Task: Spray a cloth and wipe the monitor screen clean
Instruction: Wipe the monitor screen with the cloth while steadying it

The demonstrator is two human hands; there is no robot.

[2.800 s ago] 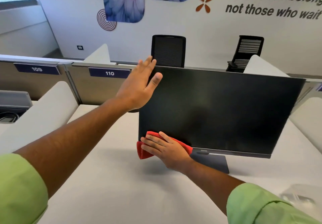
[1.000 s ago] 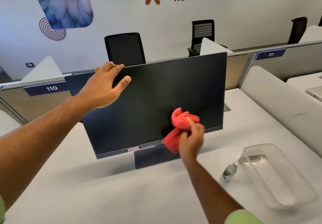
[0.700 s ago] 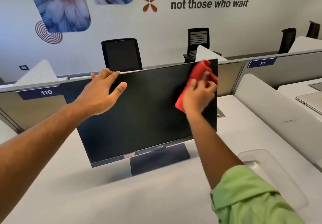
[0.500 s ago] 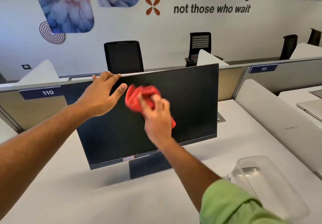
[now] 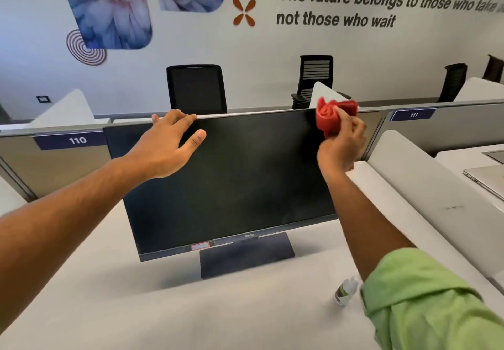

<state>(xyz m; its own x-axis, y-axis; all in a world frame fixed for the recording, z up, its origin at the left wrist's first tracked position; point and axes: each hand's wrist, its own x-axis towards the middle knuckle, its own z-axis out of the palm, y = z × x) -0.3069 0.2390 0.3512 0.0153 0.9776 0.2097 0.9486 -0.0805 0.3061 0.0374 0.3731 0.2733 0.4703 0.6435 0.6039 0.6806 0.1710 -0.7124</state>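
A black monitor stands on its dark base in the middle of the white desk, its screen dark. My left hand grips the monitor's top edge left of centre, fingers over the top and thumb on the screen. My right hand holds a bunched red cloth against the screen's top right corner. A small spray bottle lies on the desk near my right sleeve, partly hidden by it.
Grey partitions labelled 110 and 111 run behind the monitor. A white curved divider borders the desk on the right, with a laptop beyond it. Black office chairs stand behind the partitions.
My right hand has swept the red cloth from the screen's upper left, near my left thumb, across to the top right corner. My left hand stays on the top edge.
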